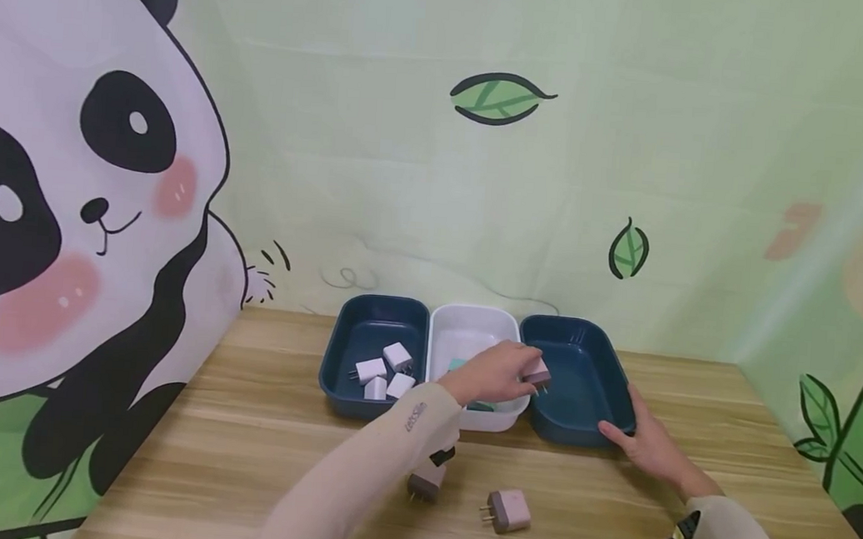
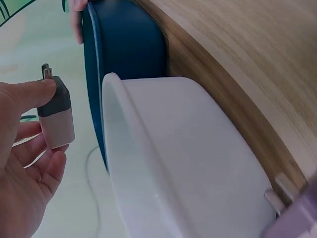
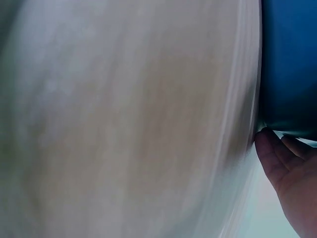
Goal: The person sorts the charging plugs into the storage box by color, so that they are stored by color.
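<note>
My left hand [image 1: 495,372] pinches a pink and grey charger plug [image 2: 58,111] between thumb and fingers, its metal prongs bare. In the head view, that charger plug [image 1: 537,372] is above the meeting rims of the white tray [image 1: 477,313] and the right-hand dark blue tray [image 1: 578,434]. My right hand [image 1: 652,442] grips this blue tray at its near right corner, the thumb on the front and the fingers along the side wall. Those fingers [image 3: 271,156] touch the blue tray [image 3: 292,69] in the right wrist view.
White charger plugs [image 1: 371,370] lie in the left blue tray [image 1: 329,379]. Green pieces [image 1: 480,406] sit in the white tray, partly behind my left arm. Two more pink and grey plugs, one near my left sleeve [image 1: 426,480] and another charger plug [image 1: 508,510], rest on the wooden table [image 1: 207,471].
</note>
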`<state>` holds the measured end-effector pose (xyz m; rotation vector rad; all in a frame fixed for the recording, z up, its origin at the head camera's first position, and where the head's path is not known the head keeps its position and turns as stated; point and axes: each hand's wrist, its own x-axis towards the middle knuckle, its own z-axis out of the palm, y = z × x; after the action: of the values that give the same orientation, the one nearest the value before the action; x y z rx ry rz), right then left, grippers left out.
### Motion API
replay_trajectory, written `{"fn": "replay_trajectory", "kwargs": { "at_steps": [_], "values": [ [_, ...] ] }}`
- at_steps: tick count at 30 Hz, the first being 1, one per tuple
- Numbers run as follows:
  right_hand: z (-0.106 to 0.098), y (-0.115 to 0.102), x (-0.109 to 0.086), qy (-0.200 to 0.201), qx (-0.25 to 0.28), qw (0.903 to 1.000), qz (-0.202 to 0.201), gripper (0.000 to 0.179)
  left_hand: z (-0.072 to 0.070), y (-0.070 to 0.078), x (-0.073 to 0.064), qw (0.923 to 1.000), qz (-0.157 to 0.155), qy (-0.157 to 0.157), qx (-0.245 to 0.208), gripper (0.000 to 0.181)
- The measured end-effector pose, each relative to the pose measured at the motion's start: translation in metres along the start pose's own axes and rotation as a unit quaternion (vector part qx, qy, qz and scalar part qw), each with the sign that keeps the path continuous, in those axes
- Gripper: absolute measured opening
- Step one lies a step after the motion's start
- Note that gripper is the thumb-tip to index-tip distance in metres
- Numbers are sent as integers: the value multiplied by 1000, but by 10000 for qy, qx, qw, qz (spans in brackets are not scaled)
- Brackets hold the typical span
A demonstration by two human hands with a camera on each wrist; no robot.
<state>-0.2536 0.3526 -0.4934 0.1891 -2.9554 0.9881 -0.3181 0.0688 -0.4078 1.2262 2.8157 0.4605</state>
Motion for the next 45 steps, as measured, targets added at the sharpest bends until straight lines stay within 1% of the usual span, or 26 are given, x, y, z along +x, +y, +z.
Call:
{"fn": "replay_trajectory", "kwargs": {
  "at_steps": [6,10,14,20,26,33,38,42,45],
  "values": [
    [0,-3,-1,36,-18,10000,-70,95,10,1,11,9998,-167,-93,-16,56],
    [-1,-5,-2,-4,46,10000,-20,95,17,-2,17,9998,-183,-63,-40,56],
    [-1,-5,-2,-22,85,10000,-14,95,22,-4,20,9996,-186,6,-223,54],
    [-3,-4,-2,26,27,10000,-60,95,28,-7,26,9989,-172,227,-381,51],
    [-4,-8,-4,-11,-32,10000,27,95,32,-9,31,9978,-116,291,-579,49],
    [-4,-8,-5,-36,35,10000,41,95,38,-8,35,9981,-39,355,-502,47],
    [-2,-6,-4,-31,22,10000,0,94,42,-8,41,9986,-95,331,-393,47],
    [-3,-6,-4,-19,142,9999,-25,94,45,-9,43,9989,-153,316,-303,48],
    [-3,-7,-4,-18,133,9999,-15,94,47,-9,45,9989,-197,306,-284,48]
  ]
}}
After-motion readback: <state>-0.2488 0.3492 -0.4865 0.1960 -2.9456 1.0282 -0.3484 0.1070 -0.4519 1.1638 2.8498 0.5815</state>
